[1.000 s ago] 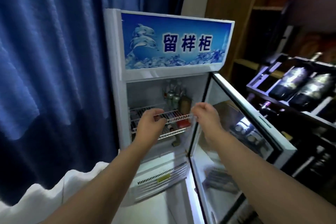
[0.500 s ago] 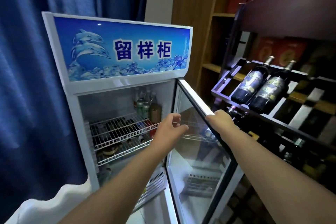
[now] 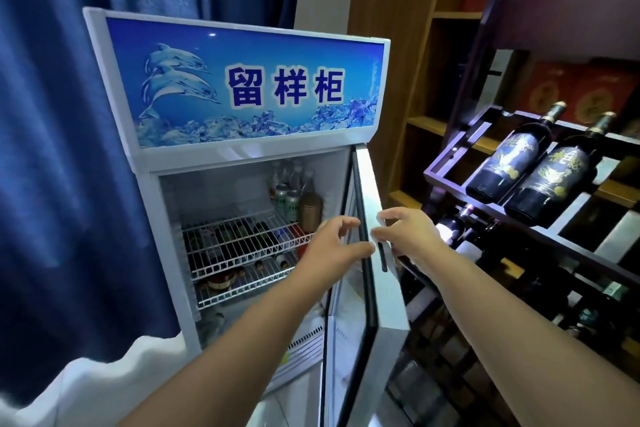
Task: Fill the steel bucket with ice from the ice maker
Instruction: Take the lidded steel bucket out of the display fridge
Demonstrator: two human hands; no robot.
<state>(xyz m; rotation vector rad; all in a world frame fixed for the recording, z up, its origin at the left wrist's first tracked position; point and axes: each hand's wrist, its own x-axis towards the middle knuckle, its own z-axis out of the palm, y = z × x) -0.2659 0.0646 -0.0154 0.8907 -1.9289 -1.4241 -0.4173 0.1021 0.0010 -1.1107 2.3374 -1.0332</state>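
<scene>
While the fridge door [image 3: 367,184] gapes, left hand [image 3: 332,246] and right hand [image 3: 408,236] flank it, spread.

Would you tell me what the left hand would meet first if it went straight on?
Probably the inner edge of the open fridge door, just beyond the fingers of the left hand; depth is unclear.

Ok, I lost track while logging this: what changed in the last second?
Both hands drew back from the wire shelf: the left hand let go of it and now hovers open by the inner edge of the door; the right hand moved to its outer edge, grip unclear. The cans and wine rack stayed put.
</scene>
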